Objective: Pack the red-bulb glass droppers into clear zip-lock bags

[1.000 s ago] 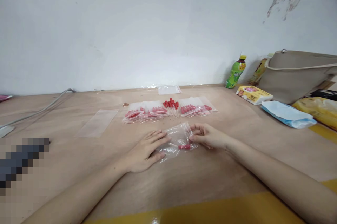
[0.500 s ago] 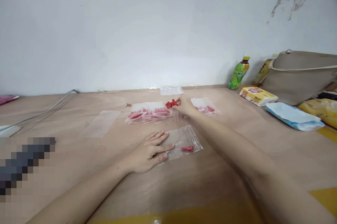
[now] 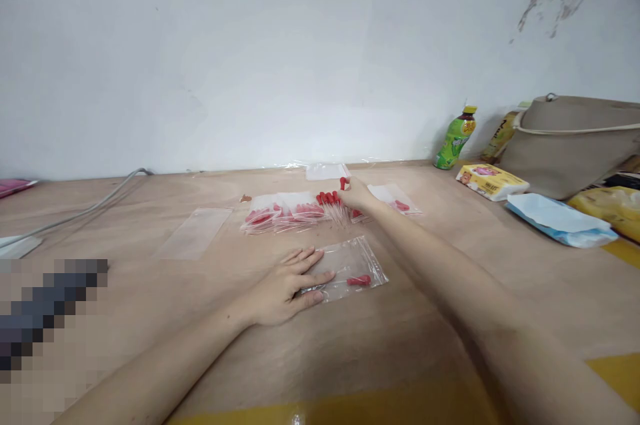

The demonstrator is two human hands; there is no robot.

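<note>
**Pale, even light; soft shadows, stretched edges**

Cool, fairly bright light washes the far wall (image 3: 250, 65), its source out of view. Blurry-edged shadow darkens the near counter (image 3: 400, 345) beside the right forearm (image 3: 430, 258). White glints streak the clear bag (image 3: 340, 258) and near yellow tape (image 3: 250, 415). Wide-angle stretch marks the edges; fine detail is soft. Mosaic blocks (image 3: 45, 305) cover part of the left.

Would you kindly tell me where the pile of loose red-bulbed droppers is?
In the head view, the pile lies near centre, beside the right hand, between the zip bags to its left and those to its right.
</note>
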